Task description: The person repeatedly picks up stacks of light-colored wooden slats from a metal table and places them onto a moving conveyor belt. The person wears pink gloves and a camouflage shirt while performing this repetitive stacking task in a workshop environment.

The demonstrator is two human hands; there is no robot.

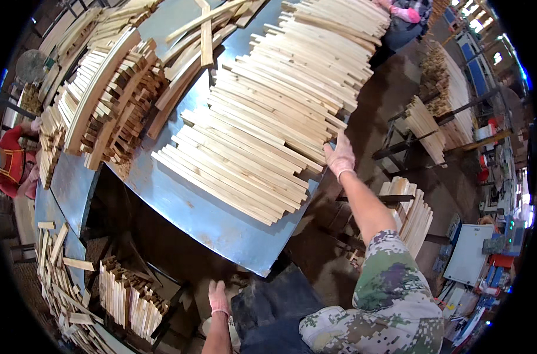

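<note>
Many pale wooden strips (268, 118) lie side by side in a long row on a metal-topped table (203, 227). My right hand (340, 156), in a thin pale glove, reaches to the table's right edge. Its fingers are stretched out against the ends of the strips, thumb apart, gripping none of them. Low in the view, short of the table's near edge, my left hand (218, 297) hangs in a similar glove. Its fingers point forward, and nothing shows in them.
Stacked wood pieces (115, 100) rise on the table's left. A person in red (16, 162) stands at far left, another person (407, 20) at the far end. Racked strips (132, 301) sit lower left; more strips (407, 206) rest on a rack at right.
</note>
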